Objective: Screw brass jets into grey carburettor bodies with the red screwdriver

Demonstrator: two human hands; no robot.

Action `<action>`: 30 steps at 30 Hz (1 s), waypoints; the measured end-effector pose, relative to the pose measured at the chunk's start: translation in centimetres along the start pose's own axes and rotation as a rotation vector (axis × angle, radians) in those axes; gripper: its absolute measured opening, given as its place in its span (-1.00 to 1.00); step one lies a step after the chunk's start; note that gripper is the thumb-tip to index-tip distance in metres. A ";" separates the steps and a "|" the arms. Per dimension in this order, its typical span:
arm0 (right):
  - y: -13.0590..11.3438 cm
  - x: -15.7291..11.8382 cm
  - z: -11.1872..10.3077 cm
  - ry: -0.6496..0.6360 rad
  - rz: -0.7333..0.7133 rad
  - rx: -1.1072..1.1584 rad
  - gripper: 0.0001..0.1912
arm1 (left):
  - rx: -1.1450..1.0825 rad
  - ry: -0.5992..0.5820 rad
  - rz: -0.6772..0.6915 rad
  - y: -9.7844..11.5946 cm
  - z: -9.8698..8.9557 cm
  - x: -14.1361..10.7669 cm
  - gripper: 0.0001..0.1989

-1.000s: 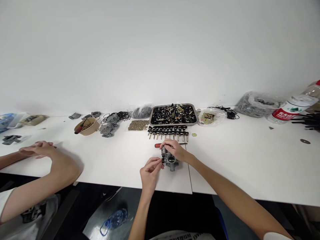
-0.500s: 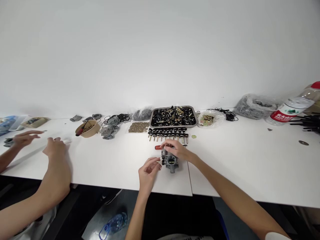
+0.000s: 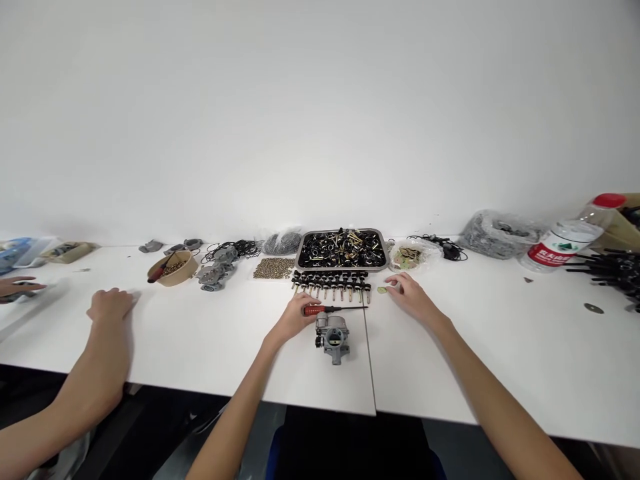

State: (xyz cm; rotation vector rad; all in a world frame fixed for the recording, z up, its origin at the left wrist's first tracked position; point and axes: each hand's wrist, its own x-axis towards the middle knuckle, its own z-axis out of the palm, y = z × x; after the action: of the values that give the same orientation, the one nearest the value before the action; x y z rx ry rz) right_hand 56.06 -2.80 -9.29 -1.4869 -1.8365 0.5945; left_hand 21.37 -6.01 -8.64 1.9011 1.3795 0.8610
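A grey metal carburetor (image 3: 336, 337) stands on the white table in front of me, with neither hand on it. Just behind it lies a screwdriver (image 3: 314, 310) with a red handle, its dark shaft pointing right. The fingers of my left hand (image 3: 294, 319) are closed around the handle's left end. To the right, my right hand (image 3: 413, 297) hovers low over the table with thumb and fingers apart. Its fingertips are close to a small yellow-green disc (image 3: 382, 290), and nothing shows between them.
Behind the screwdriver, several black-topped brass screws (image 3: 341, 287) stand in rows before a metal tray (image 3: 299, 260) of similar parts. Brass bits (image 3: 274, 268), a bowl (image 3: 186, 270) and more carburetor bodies (image 3: 216, 273) lie left. A bottle (image 3: 555, 247) stands right. A co-worker's arm (image 3: 103, 347) rests far left.
Both hands have left the carburetor. My left hand has moved forward to the screwdriver handle, my right hand rightward to the yellow-green disc. The co-worker's farther hand has shifted left.
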 end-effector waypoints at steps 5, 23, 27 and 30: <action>0.2 0.3 1.1 -0.048 0.012 -0.078 -0.68 | -0.037 -0.028 -0.020 0.0 -0.2 0.2 -0.80; 1.2 0.9 2.1 -0.025 0.016 -0.105 -0.76 | -1.173 0.612 -0.048 -5.7 -11.2 6.4 -0.72; 1.1 0.9 2.0 -0.041 0.017 -0.073 -0.80 | -1.253 0.760 -0.077 -8.5 -11.1 6.0 -0.77; 0.4 0.6 2.1 -0.072 0.023 -0.030 -0.80 | -1.242 0.825 -0.069 -9.1 -10.9 6.1 -0.76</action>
State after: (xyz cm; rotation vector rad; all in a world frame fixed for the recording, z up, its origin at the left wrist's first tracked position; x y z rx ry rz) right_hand 54.68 -1.94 -10.80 -1.5262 -1.8927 0.6427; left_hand 9.14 3.37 -8.59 0.5256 0.8406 1.9673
